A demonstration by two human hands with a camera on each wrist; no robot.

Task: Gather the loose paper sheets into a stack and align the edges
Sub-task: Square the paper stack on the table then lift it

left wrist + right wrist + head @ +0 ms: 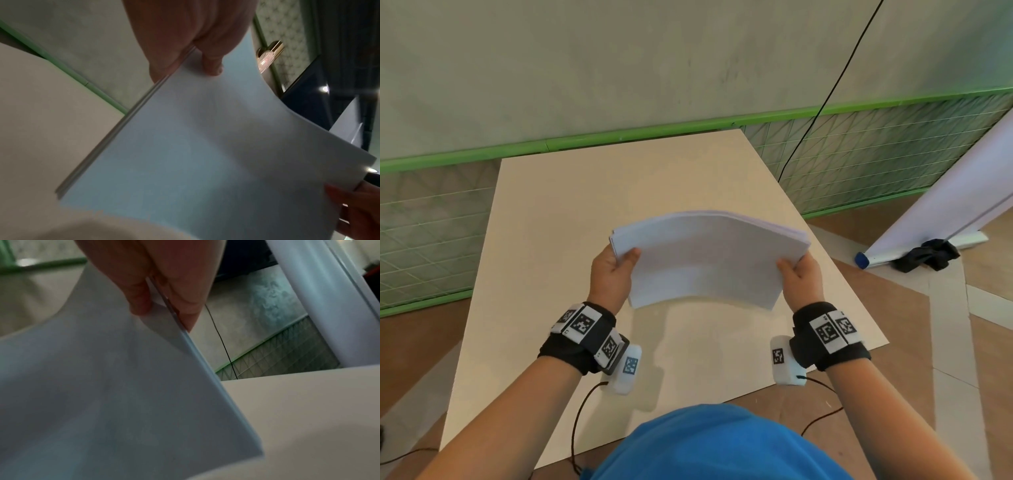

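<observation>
A stack of white paper sheets [709,257] is held in the air above the beige table [571,212], bowed upward in the middle. My left hand [616,263] grips its left edge, thumb on top and fingers underneath. My right hand [796,270] grips the right edge the same way. In the left wrist view the stack [185,154] shows layered, slightly uneven edges under my left thumb [211,65]. The right wrist view shows the stack [102,386] pinched between thumb and fingers of my right hand [162,298].
A green-framed mesh fence [876,154] runs behind the table. A black cable [825,102] hangs down at the back right. A white roll-up banner with a dark base [928,253] stands on the floor to the right.
</observation>
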